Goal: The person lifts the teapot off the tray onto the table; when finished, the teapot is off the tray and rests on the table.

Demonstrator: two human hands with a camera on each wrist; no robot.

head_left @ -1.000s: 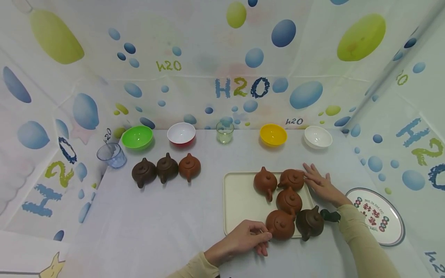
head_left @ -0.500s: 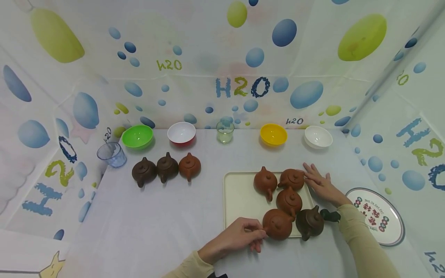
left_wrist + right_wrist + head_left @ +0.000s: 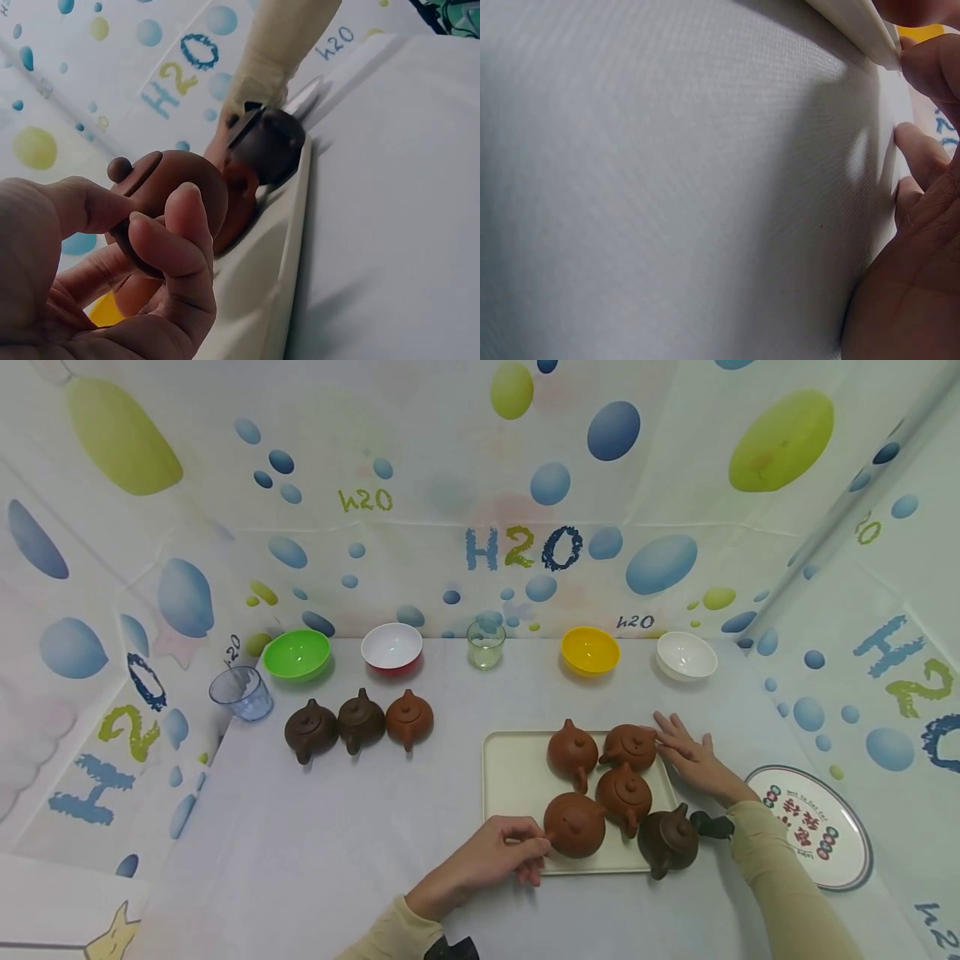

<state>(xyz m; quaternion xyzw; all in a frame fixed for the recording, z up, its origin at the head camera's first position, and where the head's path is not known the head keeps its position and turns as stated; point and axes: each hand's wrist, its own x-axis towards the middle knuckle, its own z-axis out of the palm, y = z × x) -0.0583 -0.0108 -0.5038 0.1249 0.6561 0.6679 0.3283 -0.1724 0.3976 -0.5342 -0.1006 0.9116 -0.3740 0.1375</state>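
Note:
My left hand [image 3: 495, 853] pinches a reddish-brown clay teapot [image 3: 574, 827] by its left side, thumb against fingertips, close over the front of the cream tray [image 3: 517, 777]. In the left wrist view the same teapot [image 3: 187, 184] shows its lid knob, and its shadow falls on the tray below. Three more reddish-brown teapots stand on the tray: one at the back [image 3: 572, 752], one at the back right [image 3: 630, 747], one nearer the middle [image 3: 624, 795]. A dark brown teapot [image 3: 669, 840] stands at the front right corner. My right hand [image 3: 693, 762] rests with extended fingers by the tray's right edge.
Two dark teapots [image 3: 311, 731] and a reddish one [image 3: 408, 722] stand in a row at left. Along the back are green [image 3: 296, 656], white-and-red [image 3: 392, 650], yellow [image 3: 590, 652] and white bowls [image 3: 686, 657], plus a glass [image 3: 485, 645]. An oval sign [image 3: 832, 843] lies right.
My left hand has moved left and slightly back with the pinched teapot, away from the dark teapot at the corner. My right hand has stayed in place.

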